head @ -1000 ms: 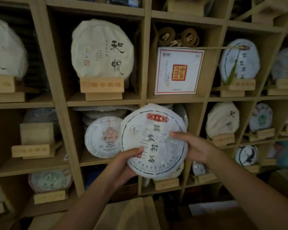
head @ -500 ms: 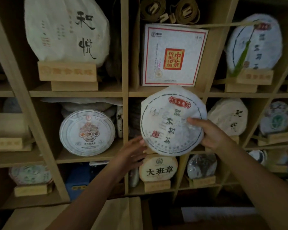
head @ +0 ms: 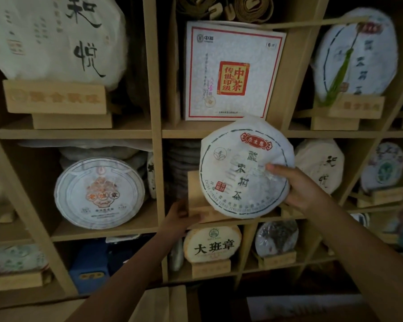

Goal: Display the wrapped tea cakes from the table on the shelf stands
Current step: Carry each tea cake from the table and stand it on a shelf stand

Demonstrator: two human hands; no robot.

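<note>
White paper wraps the tea cake (head: 244, 166), printed with a green ring, a red cartouche at the top and dark characters down the middle; the right hand (head: 298, 189) grips its right edge, thumb on the face, holding it upright before the middle compartment of the wooden shelf (head: 154, 108). The left hand (head: 179, 217) grasps the lower left corner of a pale wooden stand (head: 196, 198) just behind the cake. Above sits a square white box (head: 233, 73) with a red border and a red-and-gold label. Below, a cake reading 大班章 (head: 213, 245) rests on its stand. To the left leans a round tin (head: 99, 194) with an orange emblem.
</note>
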